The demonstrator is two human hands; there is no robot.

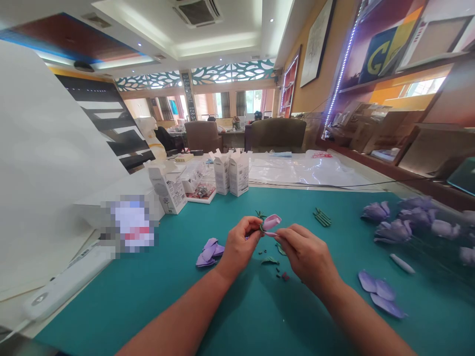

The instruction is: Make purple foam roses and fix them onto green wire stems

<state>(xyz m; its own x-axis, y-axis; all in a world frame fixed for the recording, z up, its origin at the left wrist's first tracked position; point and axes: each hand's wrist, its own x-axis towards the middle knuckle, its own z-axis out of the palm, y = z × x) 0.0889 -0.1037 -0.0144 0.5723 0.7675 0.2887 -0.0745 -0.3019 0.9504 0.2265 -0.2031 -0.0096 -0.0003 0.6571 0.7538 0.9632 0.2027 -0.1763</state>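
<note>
Above the middle of the green mat, my left hand (pixel 241 242) is closed on the green base of a small artificial flower (pixel 272 221) with pinkish-purple petals. My right hand (pixel 306 252) pinches one lower petal (pixel 269 234) of that flower at its tip. To the left of my left hand lies a pile of loose purple petals (pixel 208 253). Beneath the hands are a green leaf piece (pixel 270 260), several tiny dark bits and a small reddish piece (pixel 285 276). A bundle of green stem pieces (pixel 322 217) rests beyond my right hand.
Finished purple flowers (pixel 393 227) lie at the right, with loose petals (pixel 382 291) and a pale purple stick-like piece (pixel 402 263) nearer. White boxes (pixel 239 173) and a tray (pixel 202 198) stand along the back left. A white power strip (pixel 70 282) lies at the left edge.
</note>
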